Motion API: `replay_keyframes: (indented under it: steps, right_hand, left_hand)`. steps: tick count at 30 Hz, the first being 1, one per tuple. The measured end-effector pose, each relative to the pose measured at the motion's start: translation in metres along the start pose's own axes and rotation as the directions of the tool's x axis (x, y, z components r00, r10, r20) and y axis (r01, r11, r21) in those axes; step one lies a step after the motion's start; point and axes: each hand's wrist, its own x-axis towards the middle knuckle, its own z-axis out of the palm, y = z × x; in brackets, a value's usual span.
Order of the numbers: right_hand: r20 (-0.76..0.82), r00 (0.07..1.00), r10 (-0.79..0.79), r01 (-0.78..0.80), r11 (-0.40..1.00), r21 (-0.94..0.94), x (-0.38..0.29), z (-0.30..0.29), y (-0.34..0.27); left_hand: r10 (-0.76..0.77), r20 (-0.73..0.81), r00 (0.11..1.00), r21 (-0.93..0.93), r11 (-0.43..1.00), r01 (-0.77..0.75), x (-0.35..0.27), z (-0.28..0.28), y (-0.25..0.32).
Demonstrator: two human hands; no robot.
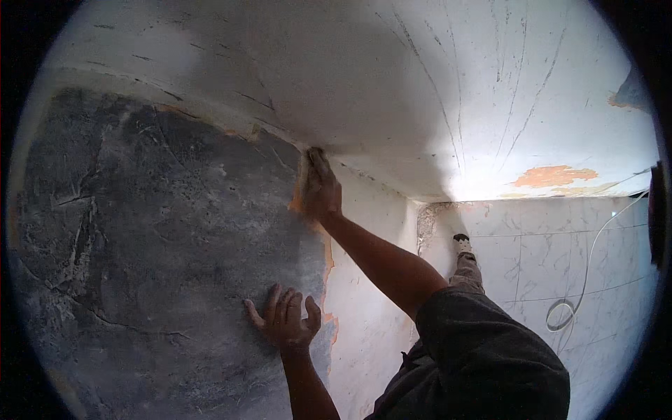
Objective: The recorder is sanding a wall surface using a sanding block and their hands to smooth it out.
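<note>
Before me is a wall (173, 231) with a rough dark grey surface, scratched and cracked. Its ragged edge shows orange beside a bare white strip (362, 283). My right hand (320, 186) reaches to the inner corner where this wall meets a white side wall (336, 73). Its fingers are stretched together against the surface there. Shadow hides whether something thin lies under them. My left hand (289, 320) is at the grey surface, holding nothing, its fingers spread and slightly bent. Whether its palm touches the wall cannot be seen.
Long dark scratches and an orange patch (556, 176) mark the side wall. A marbled tile floor (535, 262) carries a looped white cable (560, 315). One of my feet (462, 244), in a patterned sock, stands near the crumbled corner (431, 220). A dark object (656, 215) sits at the right rim.
</note>
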Motion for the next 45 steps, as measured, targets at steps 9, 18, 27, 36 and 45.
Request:
replay_keyframes:
  steps: [9,18,27,36,45]
  right_hand:
    - [0.268,0.897,-0.351,0.393,0.911,-0.124,-0.029,-0.014,0.048]
    - [0.314,0.688,-0.654,0.709,0.516,-0.48,-0.053,0.016,0.023]
    - [-0.005,0.891,-0.454,0.436,0.859,-0.268,-0.009,0.016,0.012]
    - [-0.136,0.934,-0.33,0.221,0.834,-0.505,0.018,-0.039,0.064]
    - [0.306,0.672,-0.675,0.74,0.619,-0.261,0.007,0.019,0.001]
  left_hand:
    - [0.024,-0.024,0.999,-0.018,1.0,-0.025,0.006,-0.003,0.002]
    - [-0.012,0.015,1.0,0.008,1.0,0.012,0.002,-0.007,-0.002]
    - [-0.002,0.002,1.0,0.018,1.0,0.002,0.003,0.001,0.003]
    - [-0.009,-0.021,1.0,-0.02,1.0,0.008,0.006,0.001,0.003]
    - [-0.014,-0.035,0.999,0.03,0.999,0.015,0.004,-0.004,0.0]
